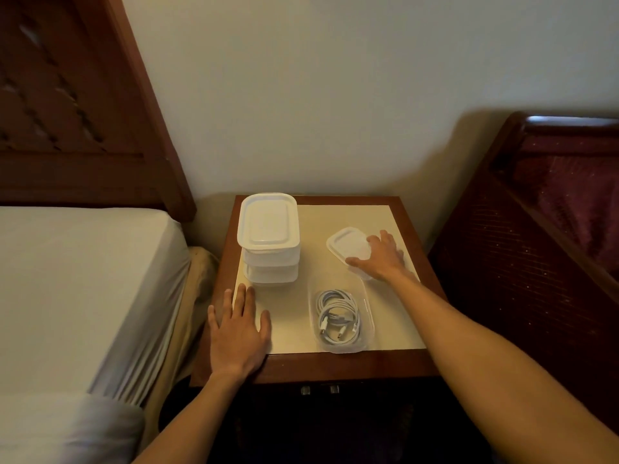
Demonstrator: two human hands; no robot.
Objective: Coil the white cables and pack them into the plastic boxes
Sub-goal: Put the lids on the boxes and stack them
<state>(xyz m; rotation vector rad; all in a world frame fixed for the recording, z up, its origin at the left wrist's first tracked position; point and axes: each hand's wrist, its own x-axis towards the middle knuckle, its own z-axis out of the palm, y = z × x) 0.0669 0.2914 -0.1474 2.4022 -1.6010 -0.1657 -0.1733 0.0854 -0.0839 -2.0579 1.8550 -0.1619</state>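
Note:
An open clear plastic box [368,309] stands near the front of the bedside table [335,366] with coiled white cables [336,318] inside it. Its white lid [345,246] lies flat further back on the right, and my right hand [382,256] rests on that lid with fingers spread over its near edge. A stack of closed plastic boxes [268,236] stands at the back left. My left hand [237,333] lies flat, palm down, on the table's front left corner, holding nothing.
A bed with a white sheet [77,279] and a wooden headboard [77,102] borders the table on the left. A dark red upholstered chair [536,229] stands close on the right. The wall is right behind the table.

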